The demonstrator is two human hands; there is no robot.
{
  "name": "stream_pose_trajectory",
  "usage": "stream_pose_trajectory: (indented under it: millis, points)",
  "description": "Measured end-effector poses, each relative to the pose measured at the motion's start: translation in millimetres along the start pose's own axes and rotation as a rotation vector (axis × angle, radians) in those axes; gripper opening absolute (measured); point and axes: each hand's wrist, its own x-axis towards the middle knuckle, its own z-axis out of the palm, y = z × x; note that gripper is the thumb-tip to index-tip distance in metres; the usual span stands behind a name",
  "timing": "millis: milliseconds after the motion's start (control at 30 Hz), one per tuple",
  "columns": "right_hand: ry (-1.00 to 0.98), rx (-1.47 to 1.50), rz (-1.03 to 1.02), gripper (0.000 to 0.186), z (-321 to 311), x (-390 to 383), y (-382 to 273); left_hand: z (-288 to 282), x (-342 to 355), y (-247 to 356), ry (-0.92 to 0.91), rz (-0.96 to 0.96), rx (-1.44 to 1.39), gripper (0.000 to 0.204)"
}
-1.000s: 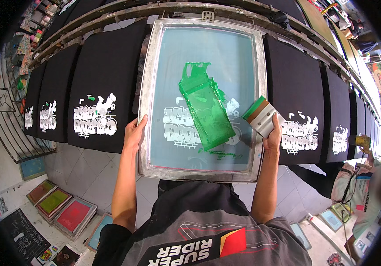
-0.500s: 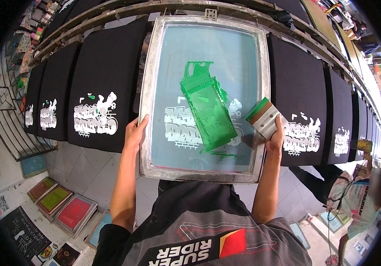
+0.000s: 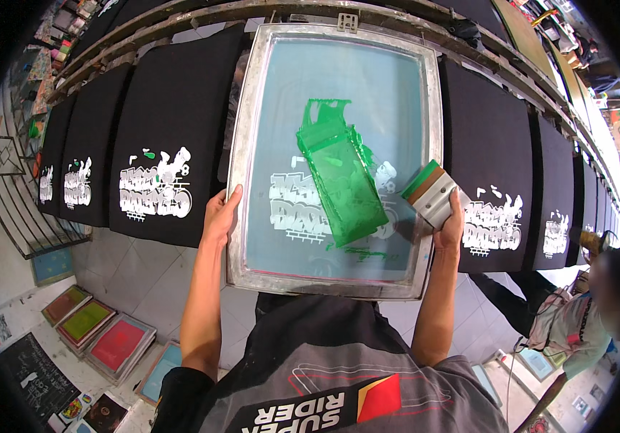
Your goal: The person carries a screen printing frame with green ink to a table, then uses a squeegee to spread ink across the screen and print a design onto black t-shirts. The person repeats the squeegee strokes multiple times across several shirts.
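Observation:
A silk-screen printing frame (image 3: pixel 237 249) with pale blue mesh lies in front of me over black fabric bearing a white print. Green ink (image 3: pixel 346 189) is smeared in a slanted band across the mesh, thickest along its edges. My left hand (image 3: pixel 220 218) is closed on the frame's left side, thumb on top. In my right hand (image 3: pixel 450 225) is a squeegee (image 3: pixel 436 198) with a metal holder and a brown, green-inked blade. That hand rests by the frame's right side; whether its fingers also grip the frame is hidden.
Black shirts (image 3: pixel 173 123) with white prints line both sides; the nearest left one also has a green patch. A metal rail (image 3: pixel 180 20) runs behind. Coloured screens (image 3: pixel 119 345) lean at lower left. Another person (image 3: pixel 566 317) is at the right.
My hands keep the same hold, and the frame and squeegee have barely shifted. At the right, the other person has changed posture, with the head and arm in a different place.

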Motion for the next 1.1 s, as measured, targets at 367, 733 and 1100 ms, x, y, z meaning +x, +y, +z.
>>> stream_pose_trajectory:
  millis: [367, 733, 1100]
  points:
    - [0.009, 0.020, -0.011, 0.048, 7, -7, -4, 2, -1, 3, 0.023, 0.001, 0.033, 0.035]
    - [0.101, 0.052, 0.020, 0.048, 5, 2, -1, 11, -4, 15, 0.109, -0.043, 0.148, 0.042]
    - [0.019, 0.134, 0.020, 0.044, -8, 4, 0, 4, 6, 11, 0.105, -0.101, 0.072, 0.036]
